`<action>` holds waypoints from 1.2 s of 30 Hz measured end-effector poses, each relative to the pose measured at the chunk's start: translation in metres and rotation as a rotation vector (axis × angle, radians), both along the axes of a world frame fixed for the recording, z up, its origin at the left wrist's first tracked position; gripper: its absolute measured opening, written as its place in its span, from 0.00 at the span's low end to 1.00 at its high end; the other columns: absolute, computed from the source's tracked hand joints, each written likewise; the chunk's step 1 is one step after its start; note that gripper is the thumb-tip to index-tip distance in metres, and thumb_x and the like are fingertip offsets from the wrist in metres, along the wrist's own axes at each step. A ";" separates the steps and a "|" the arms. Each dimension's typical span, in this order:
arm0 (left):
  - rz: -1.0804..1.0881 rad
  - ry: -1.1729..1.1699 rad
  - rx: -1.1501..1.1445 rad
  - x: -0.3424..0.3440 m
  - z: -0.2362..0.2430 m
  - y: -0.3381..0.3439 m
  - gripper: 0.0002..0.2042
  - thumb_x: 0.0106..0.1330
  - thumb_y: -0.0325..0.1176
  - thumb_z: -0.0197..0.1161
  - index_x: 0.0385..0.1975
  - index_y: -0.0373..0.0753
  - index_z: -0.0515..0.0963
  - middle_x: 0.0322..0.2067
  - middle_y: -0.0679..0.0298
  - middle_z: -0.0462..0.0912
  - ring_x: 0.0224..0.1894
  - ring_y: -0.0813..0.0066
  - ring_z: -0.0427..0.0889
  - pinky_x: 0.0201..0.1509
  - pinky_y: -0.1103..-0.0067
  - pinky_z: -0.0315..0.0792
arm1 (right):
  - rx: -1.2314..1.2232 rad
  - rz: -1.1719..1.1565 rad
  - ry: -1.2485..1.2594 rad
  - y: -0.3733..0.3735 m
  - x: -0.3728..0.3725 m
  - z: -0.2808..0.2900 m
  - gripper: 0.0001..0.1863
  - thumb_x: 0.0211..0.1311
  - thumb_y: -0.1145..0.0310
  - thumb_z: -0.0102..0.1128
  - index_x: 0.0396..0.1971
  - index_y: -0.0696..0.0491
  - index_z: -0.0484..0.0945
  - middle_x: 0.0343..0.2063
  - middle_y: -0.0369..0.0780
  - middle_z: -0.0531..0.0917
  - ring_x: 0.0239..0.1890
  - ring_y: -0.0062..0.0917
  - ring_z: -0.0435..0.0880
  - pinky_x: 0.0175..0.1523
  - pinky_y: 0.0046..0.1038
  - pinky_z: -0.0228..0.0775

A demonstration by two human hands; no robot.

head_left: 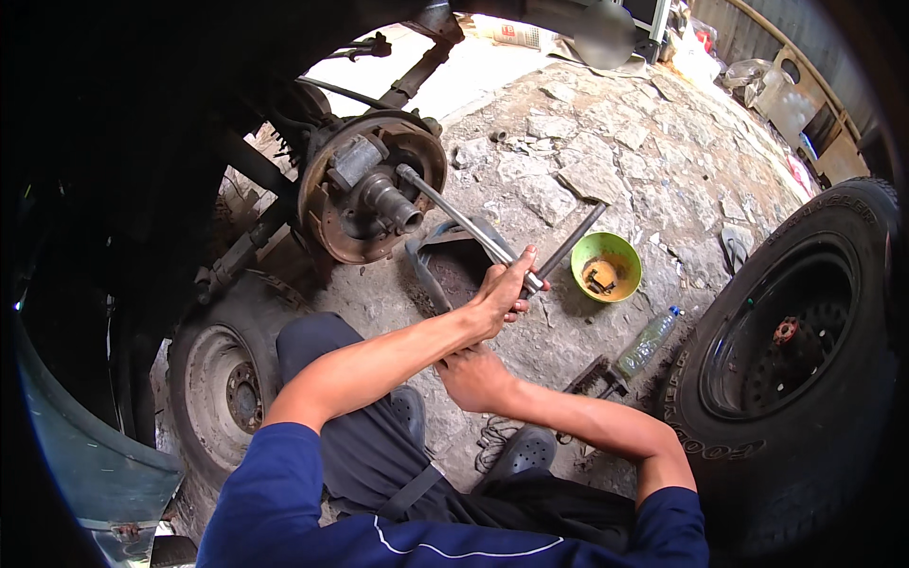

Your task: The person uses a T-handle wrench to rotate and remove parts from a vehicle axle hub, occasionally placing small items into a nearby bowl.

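Observation:
My left hand is closed around the near end of a long chrome socket wrench. The wrench's far head reaches the wheel hub assembly, beside the protruding spindle; whether it sits on a bolt I cannot tell. A dark round bar crosses the wrench's near end by my left fingers and slants up to the right. Just below my left wrist, my right hand is closed, its fingers partly hidden by the left forearm; what it grips does not show.
A green bowl holding small dark parts stands on the rough stone floor, near a plastic bottle. One large tyre is at the right, another wheel at the left. Beneath the hub lies a dark container-like piece.

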State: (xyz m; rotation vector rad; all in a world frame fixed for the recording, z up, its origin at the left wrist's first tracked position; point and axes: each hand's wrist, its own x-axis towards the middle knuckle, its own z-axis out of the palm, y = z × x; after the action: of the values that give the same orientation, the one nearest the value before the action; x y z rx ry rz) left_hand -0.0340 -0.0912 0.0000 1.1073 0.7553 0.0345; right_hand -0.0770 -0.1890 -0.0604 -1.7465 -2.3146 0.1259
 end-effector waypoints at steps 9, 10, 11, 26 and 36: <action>0.169 -0.192 0.003 0.004 -0.001 0.000 0.22 0.66 0.55 0.52 0.28 0.38 0.69 0.18 0.62 0.78 0.06 0.86 0.56 0.08 0.85 0.47 | -0.102 -0.924 0.793 -0.021 0.164 0.189 0.17 0.64 0.56 0.54 0.36 0.55 0.81 0.21 0.37 0.79 0.22 0.22 0.77 0.29 0.27 0.70; 0.168 -0.196 0.016 0.008 0.001 -0.002 0.22 0.66 0.55 0.52 0.27 0.38 0.69 0.18 0.62 0.78 0.06 0.85 0.56 0.08 0.85 0.47 | 0.326 -1.043 0.921 -0.022 0.191 0.178 0.20 0.65 0.51 0.52 0.31 0.55 0.81 0.17 0.33 0.74 0.19 0.19 0.70 0.28 0.24 0.68; 0.159 -0.204 0.014 0.014 0.000 -0.007 0.22 0.66 0.54 0.52 0.27 0.38 0.69 0.17 0.62 0.78 0.06 0.85 0.56 0.08 0.84 0.47 | 0.591 -1.068 0.993 -0.026 0.211 0.176 0.22 0.66 0.48 0.51 0.34 0.55 0.79 0.20 0.34 0.74 0.23 0.19 0.70 0.31 0.23 0.67; 0.244 -0.522 0.217 0.025 -0.053 -0.007 0.15 0.70 0.44 0.46 0.36 0.37 0.71 0.21 0.60 0.81 0.11 0.85 0.63 0.13 0.85 0.58 | 0.534 -1.070 1.748 0.051 0.189 0.162 0.14 0.63 0.58 0.55 0.29 0.55 0.71 0.10 0.27 0.57 0.10 0.14 0.53 0.17 0.22 0.47; 0.101 -0.670 1.186 0.008 -0.093 -0.011 0.26 0.68 0.39 0.43 0.61 0.30 0.54 0.25 0.61 0.80 0.26 0.62 0.80 0.31 0.71 0.74 | 0.792 -1.356 1.507 0.055 0.159 0.163 0.15 0.61 0.57 0.59 0.22 0.50 0.70 0.07 0.27 0.57 0.09 0.14 0.52 0.16 0.20 0.46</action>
State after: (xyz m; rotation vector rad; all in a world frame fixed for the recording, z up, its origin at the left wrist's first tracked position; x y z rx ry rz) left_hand -0.0262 -0.1019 -0.0934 2.0069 0.1101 0.9950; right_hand 0.0818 -0.1345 0.1027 -1.4151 0.0467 0.1428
